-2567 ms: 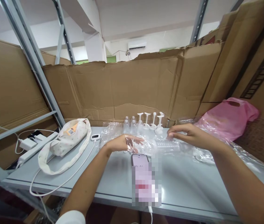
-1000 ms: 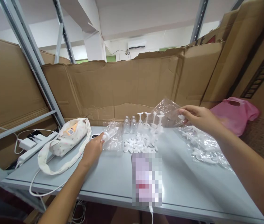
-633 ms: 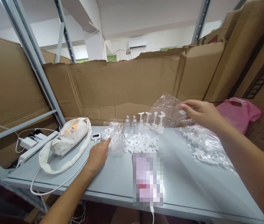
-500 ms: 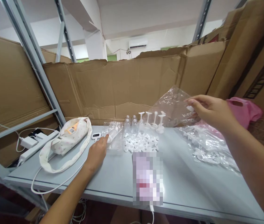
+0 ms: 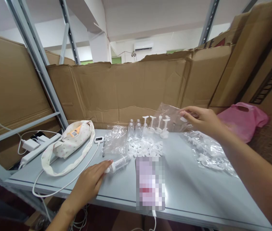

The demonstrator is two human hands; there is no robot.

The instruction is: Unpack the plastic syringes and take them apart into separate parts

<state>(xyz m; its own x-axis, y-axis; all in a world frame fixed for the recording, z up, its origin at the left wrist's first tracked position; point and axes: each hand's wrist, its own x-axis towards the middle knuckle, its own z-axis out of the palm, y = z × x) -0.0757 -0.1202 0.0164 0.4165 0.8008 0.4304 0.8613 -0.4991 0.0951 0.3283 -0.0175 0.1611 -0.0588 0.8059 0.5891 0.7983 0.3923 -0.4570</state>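
Observation:
My left hand [image 5: 90, 182] rests near the front of the grey table [image 5: 193, 192], its fingertips on a small clear bottle [image 5: 119, 164] that lies on its side. My right hand [image 5: 202, 120] is raised at the back right and pinches the edge of an empty clear plastic bag [image 5: 171, 115]. A pile of small white caps [image 5: 145, 146] lies in the middle of the table. Behind it stand two clear bottles [image 5: 135, 128] and a row of white pump heads [image 5: 156, 125]. Another crumpled clear bag [image 5: 115, 141] lies to the left of the caps.
A phone [image 5: 150, 183] lies at the front middle with a cable. A white pouch [image 5: 69, 144] and a power strip [image 5: 37, 150] sit at the left. A clear bag of white parts [image 5: 209, 154] and a pink bag [image 5: 243, 118] lie at the right. Cardboard walls surround the table.
My left hand has drawn the small bottle from the back left toward the front of the table. My right hand has lowered the empty clear bag a little.

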